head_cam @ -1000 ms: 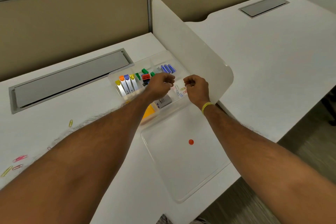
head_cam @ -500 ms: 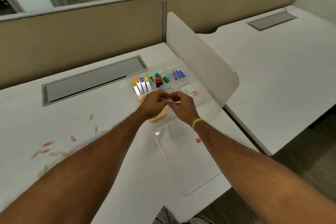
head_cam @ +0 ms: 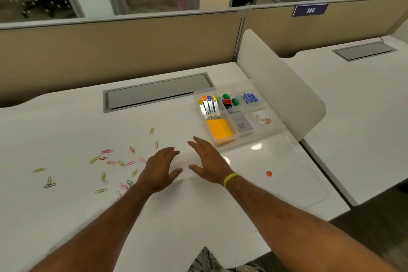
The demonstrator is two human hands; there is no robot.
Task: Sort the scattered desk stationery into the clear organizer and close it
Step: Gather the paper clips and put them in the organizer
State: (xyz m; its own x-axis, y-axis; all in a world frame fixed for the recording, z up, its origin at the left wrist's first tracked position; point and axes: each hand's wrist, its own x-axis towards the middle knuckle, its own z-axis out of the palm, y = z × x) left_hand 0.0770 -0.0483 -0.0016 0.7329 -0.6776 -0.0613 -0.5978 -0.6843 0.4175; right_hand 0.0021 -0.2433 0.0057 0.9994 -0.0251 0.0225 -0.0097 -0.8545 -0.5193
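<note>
The clear organizer stands open at the desk's right, its flat lid lying toward me with an orange dot on it. Its compartments hold an orange sticky pad, a grey box, coloured tabs, binder clips, blue staples and a few paper clips. Several coloured paper clips lie scattered on the desk to the left. My left hand and my right hand hover flat and empty over the desk, left of the organizer.
A grey cable hatch is set into the desk behind the clips. A white rounded divider rises right of the organizer. Beige partition panels close off the back. The desk's front edge is near my body.
Both hands have left the organizer, where they pinched something small, and moved left and toward me, now spread flat and empty. The view has swung left, showing the scattered clips.
</note>
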